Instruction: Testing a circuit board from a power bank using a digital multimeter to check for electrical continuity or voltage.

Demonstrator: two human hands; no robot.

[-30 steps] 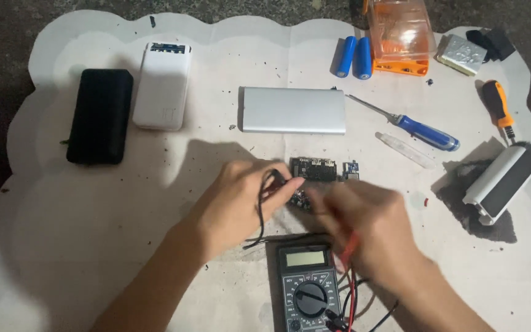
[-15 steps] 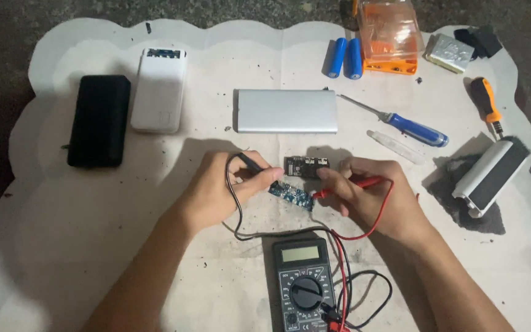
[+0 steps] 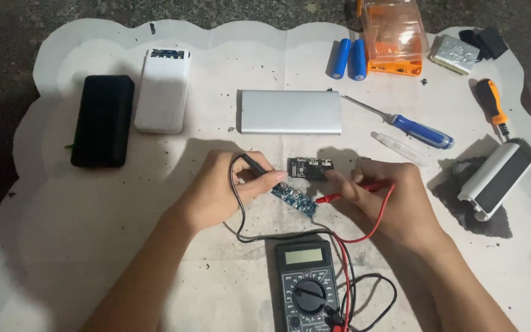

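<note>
l hand (image 3: 225,190) grips black probe (image 3: 254,163), r hand (image 3: 394,197) pinches red probe (image 3: 345,193) on blue board (image 3: 294,200).

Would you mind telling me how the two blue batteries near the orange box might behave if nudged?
The blue batteries look round and smooth, so they would probably roll sideways. The orange box beside them might stop one.

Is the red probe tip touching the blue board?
Touching. The head view shows the red probe, held in the right hand, with its tip meeting the blue board at its right end.
</note>
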